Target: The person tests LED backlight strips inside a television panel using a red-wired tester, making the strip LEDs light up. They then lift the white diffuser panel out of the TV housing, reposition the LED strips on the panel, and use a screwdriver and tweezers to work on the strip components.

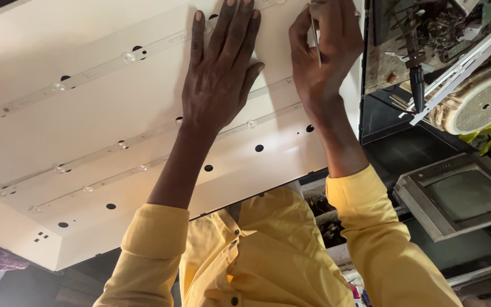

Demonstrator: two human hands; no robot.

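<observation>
Two hands laid on a wide white backlight panel [86, 113] crossed by lens-studded strips, left hand [220, 74] spread flat at its middle, right hand [322, 54] beside it, pinched around a thin metal tool [316, 40] near the panel's edge.

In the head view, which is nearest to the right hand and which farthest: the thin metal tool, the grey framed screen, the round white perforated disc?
1. Thin metal tool: held in the right hand, over the white backlight panel.
2. Round white perforated disc: to the right, at about the hand's height in the picture.
3. Grey framed screen: lower right, farthest.
</observation>
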